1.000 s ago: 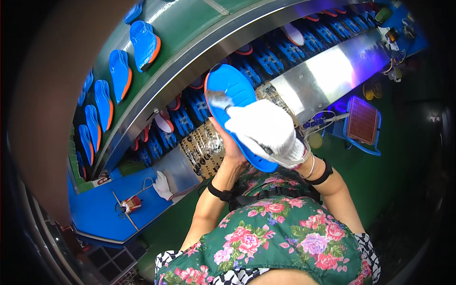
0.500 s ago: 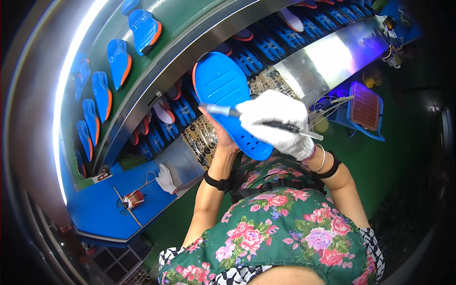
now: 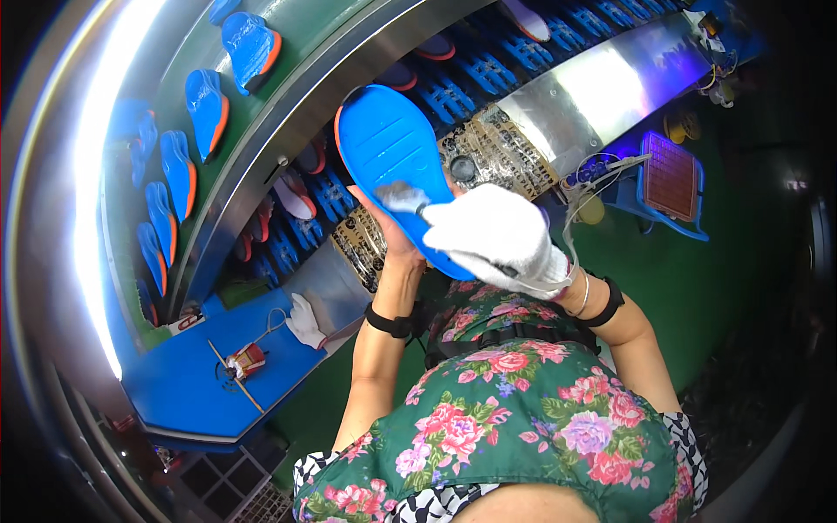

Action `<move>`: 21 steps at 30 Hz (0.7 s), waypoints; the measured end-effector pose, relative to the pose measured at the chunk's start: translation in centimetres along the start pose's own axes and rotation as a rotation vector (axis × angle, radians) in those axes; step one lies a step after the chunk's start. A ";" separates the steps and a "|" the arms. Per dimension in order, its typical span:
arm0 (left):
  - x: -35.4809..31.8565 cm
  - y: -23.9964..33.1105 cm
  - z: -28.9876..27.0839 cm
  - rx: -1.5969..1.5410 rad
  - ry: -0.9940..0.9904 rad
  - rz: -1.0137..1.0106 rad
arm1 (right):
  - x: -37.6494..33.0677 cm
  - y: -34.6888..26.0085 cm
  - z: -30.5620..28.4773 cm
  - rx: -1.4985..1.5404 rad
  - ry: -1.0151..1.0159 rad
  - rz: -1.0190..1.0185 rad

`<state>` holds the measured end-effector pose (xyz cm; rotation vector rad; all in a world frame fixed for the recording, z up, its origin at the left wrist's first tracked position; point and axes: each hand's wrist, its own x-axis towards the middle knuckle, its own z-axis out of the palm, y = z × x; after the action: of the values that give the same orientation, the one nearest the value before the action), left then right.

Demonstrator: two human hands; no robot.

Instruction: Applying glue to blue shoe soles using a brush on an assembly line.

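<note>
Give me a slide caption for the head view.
Bare left hand supports a blue, orange-edged sole while the white-gloved right hand holds a grey-bristled brush over it.

Dark block lettering is carried by the brown packing tape (image 3: 514, 161) laid across the metal ledge (image 3: 602, 100). Print is repeated in rows, partly washed out by glare off the shiny, wrinkled surface; the same kind of lettering is shown on the tape's lower-left stretch. Some light markings seem to be borne by the small red container (image 3: 248, 358) on the blue table (image 3: 192, 392), too small and blurred to be read.
</note>
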<state>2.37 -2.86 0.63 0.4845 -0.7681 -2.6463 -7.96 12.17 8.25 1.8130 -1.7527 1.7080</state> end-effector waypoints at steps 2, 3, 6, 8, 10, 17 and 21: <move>0.1 0.2 1.0 0.012 -0.081 -0.011 | -0.3 -0.3 -0.4 0.207 -0.019 0.086; 0.1 0.1 1.3 -0.066 -0.101 -0.011 | -0.4 0.0 -0.7 0.303 -0.013 0.180; 0.6 0.0 0.9 -0.131 -0.141 -0.031 | -0.5 0.9 -1.1 0.404 0.059 0.311; 0.9 -0.3 0.9 -0.160 -0.129 0.008 | -0.8 0.7 -1.3 0.093 0.004 0.113; 1.4 -0.4 0.9 -0.113 -0.118 -0.024 | -1.6 0.2 -0.6 0.039 -0.059 0.043; 2.8 0.0 0.4 -0.145 -0.023 0.125 | -0.2 1.4 -2.5 0.187 -0.001 0.189; 3.7 0.4 0.6 -0.304 -0.141 0.108 | -0.7 0.7 -1.9 0.146 -0.077 0.097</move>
<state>-1.07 -4.42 0.49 0.1715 -0.4038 -2.6512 -9.44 13.65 8.00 1.9054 -1.8171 1.8728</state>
